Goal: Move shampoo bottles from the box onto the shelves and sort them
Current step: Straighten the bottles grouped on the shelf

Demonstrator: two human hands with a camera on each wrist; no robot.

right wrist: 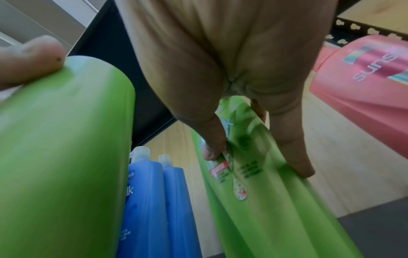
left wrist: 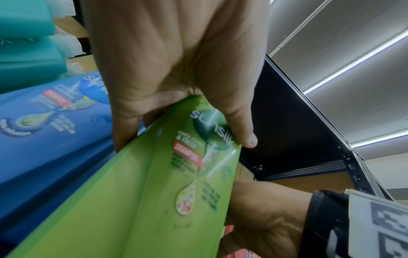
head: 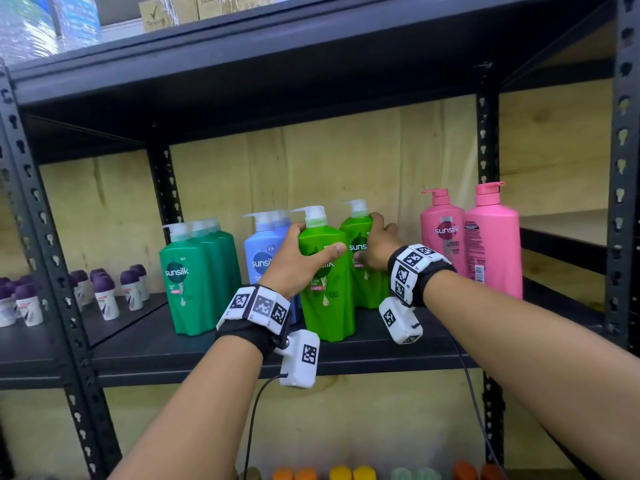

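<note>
Two light green shampoo bottles stand on the black middle shelf (head: 398, 355). My left hand (head: 304, 258) grips the front green bottle (head: 327, 299) around its shoulder, thumb across the label; the left wrist view shows that bottle (left wrist: 154, 192) under my left thumb. My right hand (head: 377, 244) grips the rear green bottle (head: 363, 282) near its top, fingers wrapped behind it. The right wrist view shows the rear bottle (right wrist: 260, 200) between thumb and fingers. Both bottles carry white pump caps.
Dark green bottles (head: 194, 282) and blue bottles (head: 263, 258) stand left of the green pair; two pink bottles (head: 485, 244) stand right. Small purple-capped bottles (head: 104, 296) fill the left bay. Coloured caps (head: 349, 472) show on the shelf below. Upright posts (head: 623, 202) frame the bay.
</note>
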